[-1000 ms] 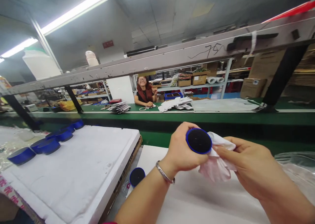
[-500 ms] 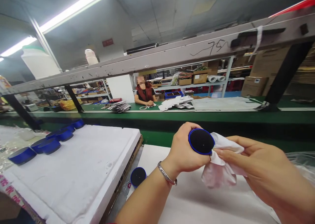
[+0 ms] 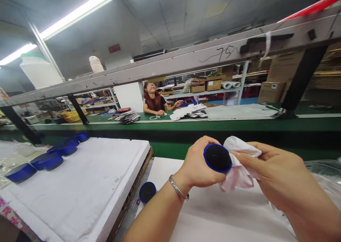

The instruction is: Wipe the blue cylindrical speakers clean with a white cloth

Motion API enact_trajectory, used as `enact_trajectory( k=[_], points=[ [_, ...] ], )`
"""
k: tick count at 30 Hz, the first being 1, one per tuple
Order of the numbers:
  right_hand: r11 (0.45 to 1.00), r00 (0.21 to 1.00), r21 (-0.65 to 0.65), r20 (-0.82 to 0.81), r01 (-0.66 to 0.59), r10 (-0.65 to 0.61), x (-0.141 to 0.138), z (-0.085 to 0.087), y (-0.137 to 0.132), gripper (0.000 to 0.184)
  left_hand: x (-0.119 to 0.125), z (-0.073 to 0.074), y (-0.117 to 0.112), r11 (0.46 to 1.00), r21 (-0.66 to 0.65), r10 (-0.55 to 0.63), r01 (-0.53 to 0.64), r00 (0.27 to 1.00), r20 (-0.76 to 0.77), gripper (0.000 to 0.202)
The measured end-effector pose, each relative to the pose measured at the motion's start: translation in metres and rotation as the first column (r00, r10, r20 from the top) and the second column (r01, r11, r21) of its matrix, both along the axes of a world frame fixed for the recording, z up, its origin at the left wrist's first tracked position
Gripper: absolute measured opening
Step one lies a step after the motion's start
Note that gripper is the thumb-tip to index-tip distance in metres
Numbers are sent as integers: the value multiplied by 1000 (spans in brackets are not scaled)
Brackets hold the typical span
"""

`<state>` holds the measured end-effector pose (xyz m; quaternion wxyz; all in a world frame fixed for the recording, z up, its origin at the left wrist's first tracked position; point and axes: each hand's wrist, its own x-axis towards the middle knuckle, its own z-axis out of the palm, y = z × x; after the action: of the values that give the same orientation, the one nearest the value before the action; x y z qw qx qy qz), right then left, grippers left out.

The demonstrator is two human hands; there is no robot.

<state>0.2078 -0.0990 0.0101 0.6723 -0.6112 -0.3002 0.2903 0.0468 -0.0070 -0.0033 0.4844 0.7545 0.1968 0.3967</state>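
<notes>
My left hand (image 3: 200, 160), with a metal bangle (image 3: 178, 187) on its wrist, grips a blue cylinder with a black round end (image 3: 218, 158) facing me. My right hand (image 3: 277, 174) pinches a crumpled white cloth (image 3: 238, 174) and presses it against the cylinder's rim. The cylinder's far side is hidden by my left hand. Below my left wrist, a similar blue cylinder (image 3: 147, 192) stands with its black end up, at the edge of a white sheet (image 3: 213, 227) under my hands.
To the left, several blue cylinders (image 3: 46, 161) lie on a white foam board (image 3: 80, 188). Clear plastic film (image 3: 323, 180) lies at right. Beyond a green workbench (image 3: 186, 132) and grey rail (image 3: 160, 66), a seated person (image 3: 153, 102) handles papers.
The white cloth has shifted up over the cylinder's rim, and my right hand has closed in on it. The whole view has tilted slightly.
</notes>
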Motion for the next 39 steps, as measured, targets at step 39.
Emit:
enact_trajectory(
  k=[39],
  points=[
    [988,997,-149,-60,36,-45,-8,12,-2,52,5,-8,2,980,141,144,-143,990,1,55]
  ],
)
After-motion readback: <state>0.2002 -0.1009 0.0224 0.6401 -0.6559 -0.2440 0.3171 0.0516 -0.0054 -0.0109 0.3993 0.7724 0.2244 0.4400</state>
